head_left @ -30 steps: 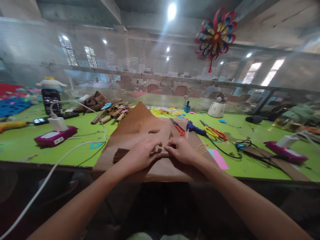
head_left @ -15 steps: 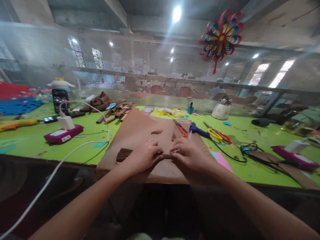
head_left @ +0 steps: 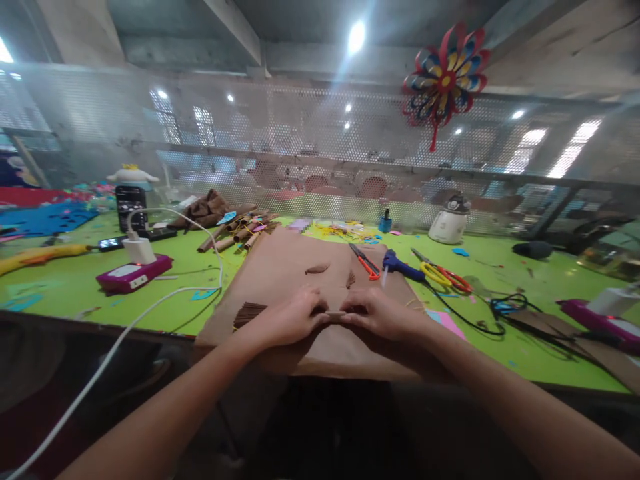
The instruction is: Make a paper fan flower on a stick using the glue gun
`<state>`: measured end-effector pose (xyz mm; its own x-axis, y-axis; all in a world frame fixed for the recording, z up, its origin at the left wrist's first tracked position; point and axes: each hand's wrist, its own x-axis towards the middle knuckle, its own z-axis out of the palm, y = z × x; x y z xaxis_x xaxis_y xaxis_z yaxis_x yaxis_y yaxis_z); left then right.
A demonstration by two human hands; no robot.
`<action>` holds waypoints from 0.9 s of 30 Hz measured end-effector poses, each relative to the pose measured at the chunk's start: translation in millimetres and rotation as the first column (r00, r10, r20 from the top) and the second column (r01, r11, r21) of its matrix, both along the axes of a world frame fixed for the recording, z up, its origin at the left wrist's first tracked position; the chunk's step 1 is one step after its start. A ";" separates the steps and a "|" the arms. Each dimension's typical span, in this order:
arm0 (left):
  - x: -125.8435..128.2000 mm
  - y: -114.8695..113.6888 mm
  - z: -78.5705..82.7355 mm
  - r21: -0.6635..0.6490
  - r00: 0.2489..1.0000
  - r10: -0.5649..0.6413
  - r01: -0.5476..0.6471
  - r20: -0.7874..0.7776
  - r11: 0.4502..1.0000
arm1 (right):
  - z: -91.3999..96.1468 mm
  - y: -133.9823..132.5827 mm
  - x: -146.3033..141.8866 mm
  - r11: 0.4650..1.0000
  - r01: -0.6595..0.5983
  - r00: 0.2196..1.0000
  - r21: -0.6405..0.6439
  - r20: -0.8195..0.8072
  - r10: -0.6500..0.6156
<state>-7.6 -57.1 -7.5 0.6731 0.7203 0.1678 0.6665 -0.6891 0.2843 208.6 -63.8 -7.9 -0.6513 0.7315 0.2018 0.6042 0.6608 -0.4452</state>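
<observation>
A large brown paper sheet (head_left: 285, 270) lies on the green table (head_left: 75, 287) in front of me, with leaf-shaped holes cut in it. My left hand (head_left: 295, 317) and my right hand (head_left: 380, 315) meet at its middle, fingers curled, both pinching a small brown paper strip (head_left: 334, 313) between them. A stack of dark brown paper strips (head_left: 247, 312) lies just left of my left hand. A small brown cut-out (head_left: 317, 269) rests farther back on the sheet.
Orange-handled scissors (head_left: 366, 261), a blue glue gun (head_left: 400, 265) and yellow-red scissors (head_left: 440, 273) lie right of the sheet. Rolled paper tubes (head_left: 237, 233), a purple power strip (head_left: 130, 275) with a white cable, a phone (head_left: 131, 203) and black cords (head_left: 500, 310) surround it.
Both hands have drawn slightly nearer to me on the sheet and closed tighter on the strip. The sheet's raised far corner now lies flatter. The view has shifted a little.
</observation>
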 end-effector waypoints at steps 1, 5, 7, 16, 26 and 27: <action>0.3 0.3 1.6 -0.019 1.000 0.005 -0.005 -0.003 1.000 | 1.7 0.8 -0.2 1.000 -0.008 1.000 -0.004 0.006 0.008; 1.5 -1.6 7.6 0.009 0.998 0.026 -0.026 -0.051 1.000 | 8.8 2.8 -1.9 0.996 -0.027 0.999 -0.090 0.016 0.028; 1.9 -3.5 8.2 0.064 0.997 0.035 -0.030 -0.075 0.997 | 11.1 3.9 -2.0 0.991 0.001 1.000 -0.137 -0.008 -0.003; 5.9 -15.8 -2.1 0.267 0.998 0.046 -0.032 -0.047 0.963 | 5.3 14.1 4.5 0.977 0.008 0.998 -0.213 -0.053 -0.020; 9.9 -6.0 -5.4 0.323 0.997 0.025 -0.001 -0.070 0.946 | -4.4 15.8 4.7 0.989 0.123 0.987 -0.081 -0.098 -0.131; 9.9 -5.1 -5.3 0.319 0.997 0.029 -0.005 -0.072 0.948 | -5.8 14.2 4.9 0.989 0.146 0.984 -0.020 -0.105 -0.147</action>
